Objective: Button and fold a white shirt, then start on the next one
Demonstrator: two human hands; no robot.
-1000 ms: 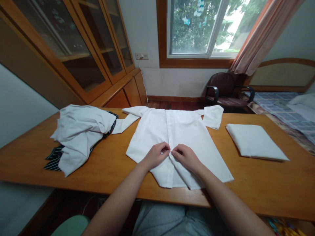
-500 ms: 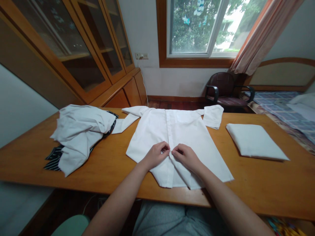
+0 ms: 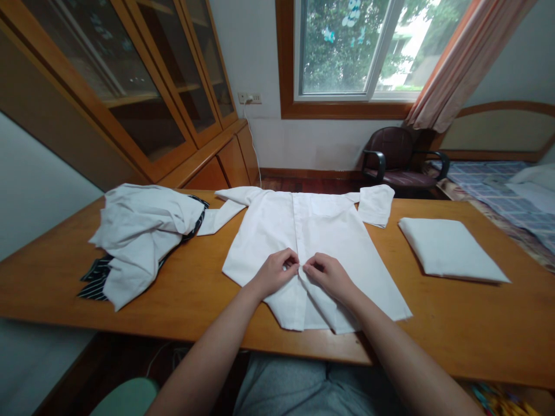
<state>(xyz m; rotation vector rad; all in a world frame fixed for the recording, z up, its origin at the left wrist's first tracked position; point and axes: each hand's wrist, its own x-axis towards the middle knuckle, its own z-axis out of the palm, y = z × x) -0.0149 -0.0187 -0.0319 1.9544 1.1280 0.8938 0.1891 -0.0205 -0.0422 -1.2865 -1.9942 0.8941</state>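
Observation:
A white shirt (image 3: 271,231) lies spread front side up on the wooden table (image 3: 173,315), its collar end at the far edge and its hem toward me. My left hand (image 3: 280,270) pinches the front placket from the left, a little above the hem. From the other side, my right hand (image 3: 326,274) pinches the same placket, fingertips almost meeting those of the left. Any button between the fingers is hidden. Below the hands the two front edges part slightly, and the cloth is raised in a fold by the right hand.
On the left is a crumpled heap of white clothing (image 3: 139,231) with a black striped garment (image 3: 97,280) under it. A folded white cloth (image 3: 451,248) lies on the right. Beyond the table stand a glass-door cabinet (image 3: 208,144), an armchair (image 3: 392,153) and a bed (image 3: 498,185).

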